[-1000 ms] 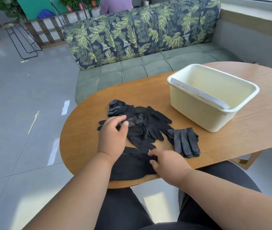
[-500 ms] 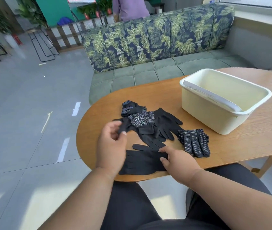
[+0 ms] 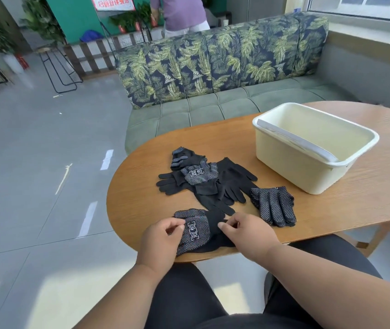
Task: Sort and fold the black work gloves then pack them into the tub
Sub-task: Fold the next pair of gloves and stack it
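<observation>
A black glove with white dots and a printed label point(image 3: 195, 230) lies at the table's near edge on top of a plain black glove point(image 3: 215, 244). My left hand point(image 3: 160, 241) pinches its left side. My right hand point(image 3: 248, 233) pinches its right edge. Beyond them a loose pile of black gloves point(image 3: 208, 181) lies in the middle of the table. A folded dotted pair point(image 3: 273, 205) sits to the right of the pile. The cream tub point(image 3: 284, 162) stands at the back right with no gloves in it.
The oval wooden table point(image 3: 367, 186) ends just in front of my lap. A green sofa point(image 3: 213, 110) with leaf-print cushions stands behind it. A person point(image 3: 179, 13) stands far back behind the sofa. Grey tiled floor lies to the left.
My left hand took a dotted glove from the pile and brought it to the near edge, onto the plain glove. My right hand moved up to its right edge. The camera view shifted.
</observation>
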A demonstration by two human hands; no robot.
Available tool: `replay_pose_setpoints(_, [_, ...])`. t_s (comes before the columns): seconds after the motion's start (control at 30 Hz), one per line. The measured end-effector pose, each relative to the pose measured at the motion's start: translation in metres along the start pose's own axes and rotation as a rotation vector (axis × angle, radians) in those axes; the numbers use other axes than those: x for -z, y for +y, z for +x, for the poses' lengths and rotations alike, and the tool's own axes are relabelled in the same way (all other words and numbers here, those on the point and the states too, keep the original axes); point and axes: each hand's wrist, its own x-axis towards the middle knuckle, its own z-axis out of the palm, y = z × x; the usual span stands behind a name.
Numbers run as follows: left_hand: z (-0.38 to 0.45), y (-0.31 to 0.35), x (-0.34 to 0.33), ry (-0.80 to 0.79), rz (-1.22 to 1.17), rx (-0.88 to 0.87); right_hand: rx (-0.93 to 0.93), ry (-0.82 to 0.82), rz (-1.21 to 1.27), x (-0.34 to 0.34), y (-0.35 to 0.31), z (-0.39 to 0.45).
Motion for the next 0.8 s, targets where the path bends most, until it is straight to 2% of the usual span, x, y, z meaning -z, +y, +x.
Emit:
replay_pose_setpoints(0.17, [-0.002,-0.027,0.007,0.019,0.006,0.035,-0.003,0.0,-0.046,-0.003,-0.006,0.003])
replay_pose_setpoints(0.33, [0.005,-0.033,0.009,0.059,-0.042,0.08,0.01,0.007,0.052,0.0,0.0,-0.003])
replay_pose_setpoints(0.57, [0.017,-0.044,0.011,0.046,0.256,0.046,0.022,-0.024,0.08,0.005,0.003,-0.008])
replay_pose_setpoints(0.8, [0.027,-0.033,0.011,0.083,0.277,0.051,0.054,-0.05,0.059,0.007,0.003,-0.014])
